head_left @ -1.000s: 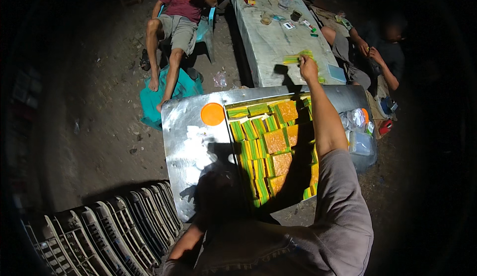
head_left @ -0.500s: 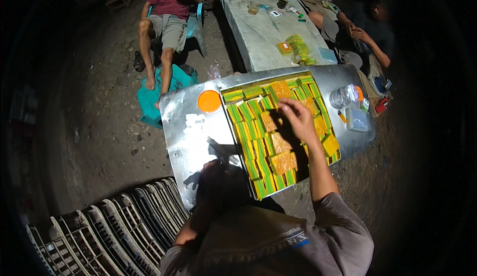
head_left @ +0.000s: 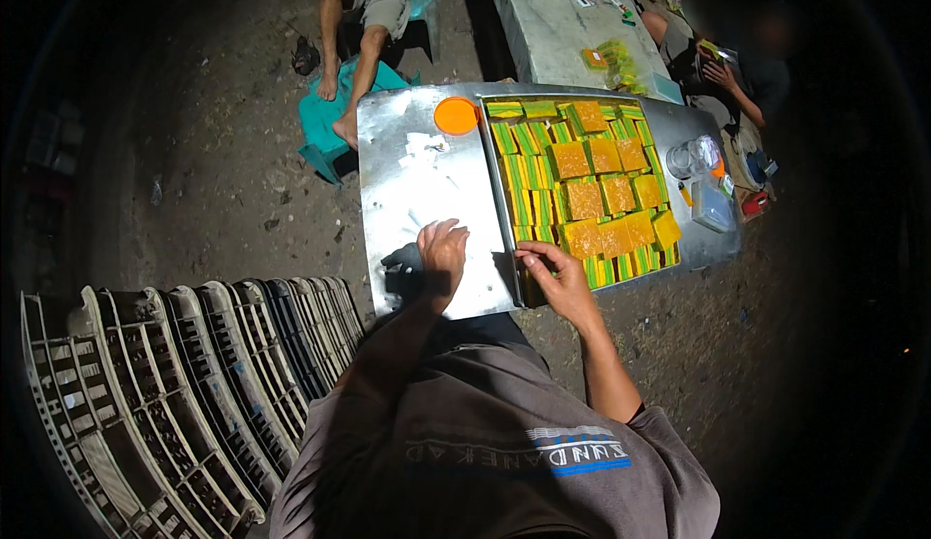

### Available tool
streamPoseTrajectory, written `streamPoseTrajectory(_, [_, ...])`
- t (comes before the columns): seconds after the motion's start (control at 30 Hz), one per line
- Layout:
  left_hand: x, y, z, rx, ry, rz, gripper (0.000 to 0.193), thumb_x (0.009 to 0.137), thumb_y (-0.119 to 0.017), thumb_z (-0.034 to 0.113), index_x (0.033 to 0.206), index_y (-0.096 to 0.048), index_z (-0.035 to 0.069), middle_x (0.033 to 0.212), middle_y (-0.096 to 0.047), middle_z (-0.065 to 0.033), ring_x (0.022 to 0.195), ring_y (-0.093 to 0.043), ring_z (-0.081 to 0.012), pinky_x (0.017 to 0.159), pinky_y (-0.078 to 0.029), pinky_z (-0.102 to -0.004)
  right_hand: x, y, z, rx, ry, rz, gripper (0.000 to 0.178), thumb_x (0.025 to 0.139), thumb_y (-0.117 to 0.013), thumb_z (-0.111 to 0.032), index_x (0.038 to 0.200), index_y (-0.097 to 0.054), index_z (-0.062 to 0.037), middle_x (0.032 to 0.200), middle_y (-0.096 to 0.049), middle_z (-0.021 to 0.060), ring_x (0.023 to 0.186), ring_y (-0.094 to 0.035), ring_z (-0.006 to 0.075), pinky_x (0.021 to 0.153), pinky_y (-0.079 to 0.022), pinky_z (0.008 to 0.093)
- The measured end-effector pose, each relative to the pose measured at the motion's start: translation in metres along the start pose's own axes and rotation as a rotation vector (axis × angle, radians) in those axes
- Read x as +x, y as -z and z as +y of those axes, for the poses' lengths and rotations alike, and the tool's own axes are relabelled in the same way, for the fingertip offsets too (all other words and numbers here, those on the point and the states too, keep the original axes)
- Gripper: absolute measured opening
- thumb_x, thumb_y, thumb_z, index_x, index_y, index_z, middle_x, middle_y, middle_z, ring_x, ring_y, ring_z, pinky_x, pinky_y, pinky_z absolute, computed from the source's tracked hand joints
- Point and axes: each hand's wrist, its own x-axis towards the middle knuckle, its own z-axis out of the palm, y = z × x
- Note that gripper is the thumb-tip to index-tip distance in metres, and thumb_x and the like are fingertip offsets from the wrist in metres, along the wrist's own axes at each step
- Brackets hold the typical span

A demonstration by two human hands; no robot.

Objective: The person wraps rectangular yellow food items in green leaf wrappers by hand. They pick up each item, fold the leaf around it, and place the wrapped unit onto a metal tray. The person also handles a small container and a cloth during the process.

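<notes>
A shallow tray point(head_left: 501, 207) on the metal-topped table is packed with rows of small flat packs point(head_left: 526, 170) with green and yellow striped edges. Several square orange packs point(head_left: 584, 200) with speckled tops lie flat over those rows. My right hand point(head_left: 561, 282) is at the tray's near left corner, its thumb and forefinger stretched slightly apart over the packs there. I see nothing held in it. To the left of the tray, my left hand point(head_left: 443, 253) is over the bare metal, fingers loosely apart. Its palm side is hidden.
An orange round lid point(head_left: 456, 115) and white scraps point(head_left: 423, 147) lie on the metal top point(head_left: 398, 190). Clear containers point(head_left: 713, 207) stand right of the tray. Slatted pale frames point(head_left: 175, 384) line the lower left. Two people sit beyond, beside a long table point(head_left: 543, 30).
My right hand has drawn back from the tray's middle to its near left corner. My left hand has come into the light over the metal. More orange packs show on top, and the view has shifted.
</notes>
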Motion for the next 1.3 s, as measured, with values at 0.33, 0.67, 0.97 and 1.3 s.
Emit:
streamPoseTrajectory(0.33, [-0.012, 0.066, 0.051, -0.096, -0.304, 0.132, 0.053, 0.079, -0.082, 0.029, 0.127, -0.062, 0.018, 0.135, -0.049, -0.0164, 0.119, -0.054, -0.0280, 0.103, -0.041, -0.0504, 0.036, -0.050, 0.020, 0.761, -0.313, 0.079, 0.052, 0.097, -0.065, -0.007, 0.142, -0.043, 0.0054, 0.106, -0.071, 0.0144, 0.093, -0.070, 0.0179, 0.085, -0.056, 0.0279])
streamPoseTrajectory(0.67, [-0.005, 0.034, 0.048, -1.411, 0.836, -0.433, 0.034, 0.099, -0.064, 0.028, 0.115, -0.062, -0.002, 0.097, -0.069, -0.0145, 0.086, -0.070, -0.0238, 0.082, -0.059, -0.0369, 0.061, -0.014, 0.010, 0.189, -0.086, -0.130, 0.033, 0.095, -0.067, -0.008, 0.125, -0.060, 0.0039, 0.103, -0.075, 0.0094, 0.098, -0.069, 0.0114, 0.089, -0.053, 0.0263])
streamPoseTrajectory(0.97, [0.045, 0.048, 0.089, -1.292, 0.966, -0.322, 0.028, 0.103, -0.054, 0.020, 0.115, -0.063, -0.004, 0.103, -0.071, -0.0127, 0.099, -0.068, -0.0214, 0.091, -0.054, -0.0352, 0.094, 0.039, 0.013, -0.020, -0.033, -0.286, 0.023, 0.091, -0.069, -0.006, 0.112, -0.067, 0.0020, 0.078, -0.066, -0.0008, 0.076, -0.059, 0.0054, 0.074, -0.049, 0.0241])
streamPoseTrajectory(1.3, [0.051, 0.039, 0.060, -0.720, 0.324, -0.402, 0.028, 0.103, -0.055, 0.026, 0.098, -0.066, 0.001, 0.086, -0.069, -0.0065, 0.083, -0.067, -0.0162, 0.076, -0.053, -0.0316, 0.177, 0.110, 0.000, -0.526, 0.298, -0.352, 0.047, 0.092, -0.069, -0.034, 0.130, -0.061, -0.0077, 0.127, -0.065, 0.0165, 0.118, -0.062, 0.0319, 0.103, -0.049, 0.0442])
